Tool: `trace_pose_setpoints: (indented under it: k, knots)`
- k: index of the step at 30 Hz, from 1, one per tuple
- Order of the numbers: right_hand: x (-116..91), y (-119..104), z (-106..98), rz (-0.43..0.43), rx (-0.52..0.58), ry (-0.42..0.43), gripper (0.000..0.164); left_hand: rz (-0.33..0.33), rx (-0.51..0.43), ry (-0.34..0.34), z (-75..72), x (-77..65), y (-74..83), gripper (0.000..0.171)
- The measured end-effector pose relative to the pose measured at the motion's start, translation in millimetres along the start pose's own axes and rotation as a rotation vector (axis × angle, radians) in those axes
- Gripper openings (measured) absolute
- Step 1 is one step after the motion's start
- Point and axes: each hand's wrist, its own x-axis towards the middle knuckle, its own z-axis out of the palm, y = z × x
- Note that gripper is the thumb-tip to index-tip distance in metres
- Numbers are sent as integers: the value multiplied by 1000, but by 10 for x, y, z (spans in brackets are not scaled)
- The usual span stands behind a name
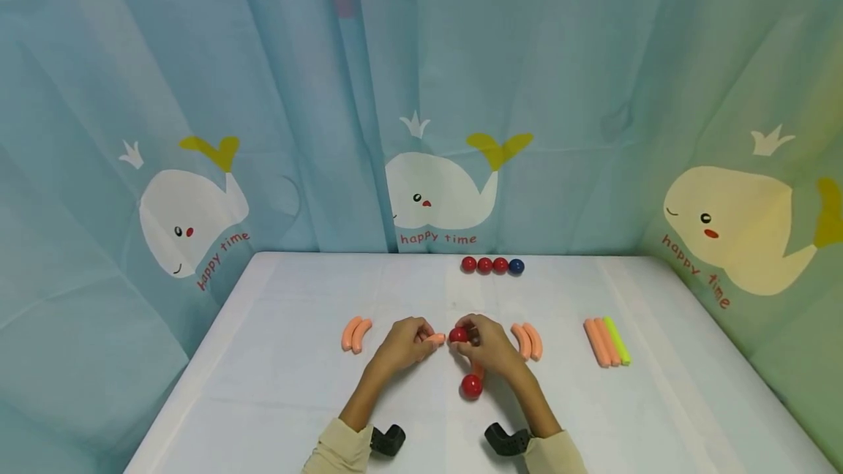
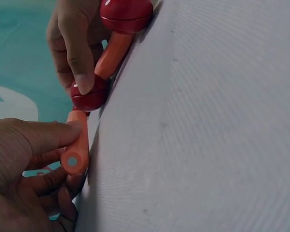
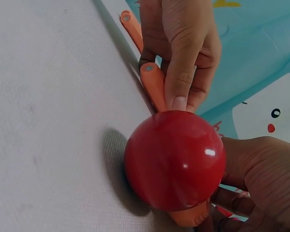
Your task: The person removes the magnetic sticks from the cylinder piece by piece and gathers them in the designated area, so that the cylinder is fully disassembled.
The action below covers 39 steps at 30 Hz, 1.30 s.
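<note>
My left hand (image 1: 403, 343) pinches a short orange rod (image 2: 77, 145) between thumb and fingers; a round grey spot shows at its near end. Its far end points at a glossy red ball (image 1: 457, 336), which my right hand (image 1: 490, 346) grips with thumb and fingers. In the left wrist view, rod and ball stand end to end. From the held ball, another orange rod (image 2: 113, 55) runs to a second red ball (image 1: 471, 386) nearer me on the table. That second ball looms large in the right wrist view and partly covers the held one.
Two curved orange rods (image 1: 356, 335) lie left of my hands, two more (image 1: 527, 341) to the right. Further right are straight orange rods (image 1: 597, 343) and a yellow-green one (image 1: 617, 341). Three red balls (image 1: 484, 265) and a blue ball (image 1: 516, 267) line the white table's (image 1: 263, 386) back.
</note>
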Motion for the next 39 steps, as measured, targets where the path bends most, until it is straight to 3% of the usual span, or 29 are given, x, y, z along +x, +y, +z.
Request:
trace_pose_setpoints:
  k: [4, 8, 14, 18, 25, 32, 39]
  knots:
    - [-8, 8, -4, 5, 10, -10, 29, -44, -24, -5, -31, -24, 9, 15]
    - [-10, 1, 2, 12, 20, -10, 30, -106, -64, 28, -165, -46, 24, 16]
    - [-16, -8, -4, 27, 18, -14, 30, -182, -88, 133, -511, -79, -72, 17]
    - [-8, -4, -8, 26, 16, -17, 29, -267, -95, 210, -734, -127, -181, 17]
    - [-1, 0, -14, 22, 4, -14, 30, -351, -31, 335, -1017, -257, -379, 19]
    - [3, 0, -7, 29, -5, -12, 30, -436, 42, 360, -1113, -326, -531, 22]
    - [5, 6, 6, 19, 0, -12, 30, -456, 100, 375, -1109, -387, -596, 21]
